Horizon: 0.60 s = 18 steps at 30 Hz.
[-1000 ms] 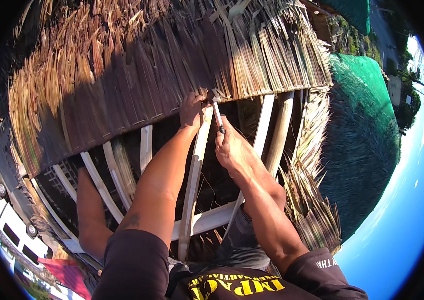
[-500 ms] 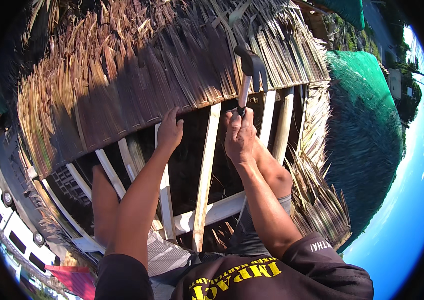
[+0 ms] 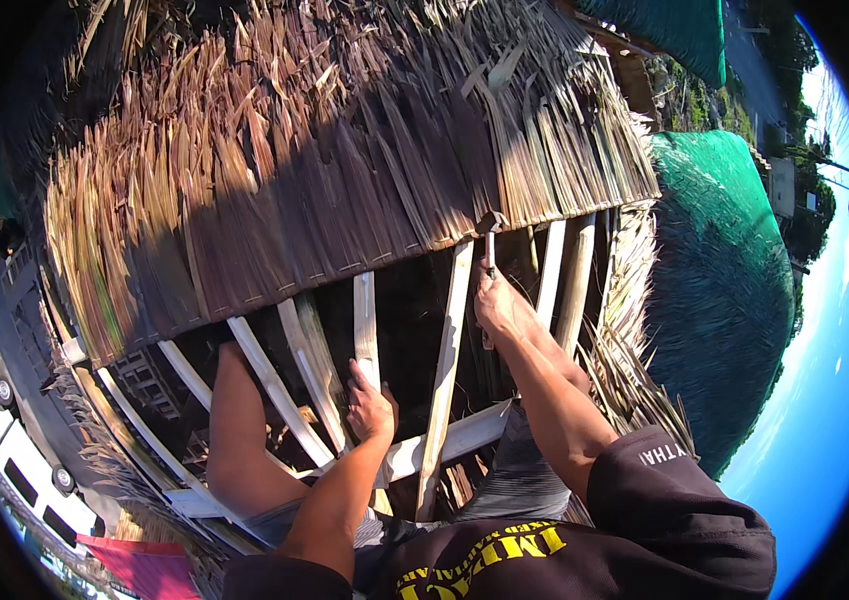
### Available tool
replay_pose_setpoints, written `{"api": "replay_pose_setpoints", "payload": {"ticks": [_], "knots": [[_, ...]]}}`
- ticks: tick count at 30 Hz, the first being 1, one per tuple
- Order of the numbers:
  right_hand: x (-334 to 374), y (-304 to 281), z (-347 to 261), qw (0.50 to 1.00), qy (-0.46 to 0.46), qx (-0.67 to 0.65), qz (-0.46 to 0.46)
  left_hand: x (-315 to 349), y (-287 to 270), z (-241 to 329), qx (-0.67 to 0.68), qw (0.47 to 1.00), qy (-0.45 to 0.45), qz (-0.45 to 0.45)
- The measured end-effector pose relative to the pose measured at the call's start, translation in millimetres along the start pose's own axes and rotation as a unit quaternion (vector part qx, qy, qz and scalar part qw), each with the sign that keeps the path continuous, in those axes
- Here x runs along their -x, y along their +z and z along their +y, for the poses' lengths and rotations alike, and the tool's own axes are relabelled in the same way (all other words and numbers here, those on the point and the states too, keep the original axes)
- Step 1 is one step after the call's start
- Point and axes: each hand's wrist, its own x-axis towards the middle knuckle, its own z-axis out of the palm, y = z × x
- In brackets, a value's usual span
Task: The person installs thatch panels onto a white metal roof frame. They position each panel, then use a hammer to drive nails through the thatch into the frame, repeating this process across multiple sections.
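My right hand [image 3: 500, 302] is closed round the handle of a claw hammer [image 3: 489, 228], whose dark head is at the lower edge of the thatch panel [image 3: 344, 225]. Whether the head touches the thatch or the wood I cannot tell. Lower and to the left, my left hand [image 3: 371, 408] is wrapped round a pale wooden rafter [image 3: 365, 318]. Another pale rafter [image 3: 444, 375] runs between my two hands. The thatch lies over the upper ends of the rafters, a row of stitches along its edge.
Dark gaps lie between the rafters. A pale crossbeam [image 3: 464, 434] runs under them, near my legs. Loose thatch [image 3: 629, 385] sticks out at the right. Beyond is a roof with green covering [image 3: 719, 230]. Far below at left stand white vehicles [image 3: 29, 470] and a red awning [image 3: 144, 565].
My left hand has dropped from the thatch edge and closed round a rafter. The hammer has come down from above the thatch edge to it. The view has shifted slightly.
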Motion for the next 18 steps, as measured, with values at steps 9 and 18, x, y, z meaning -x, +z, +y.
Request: {"api": "replay_pose_setpoints", "payload": {"ticks": [9,18], "knots": [[200.3,-19.0,-43.5,0.869,-0.287,0.294,0.276,3.1,13.5,-10.8,0.061,0.997,0.038,0.035],[462.6,-173.3,10.9,0.853,-0.166,0.205,0.449,167.9,-54.6,194.2,0.122,0.723,0.676,-0.082]]}}
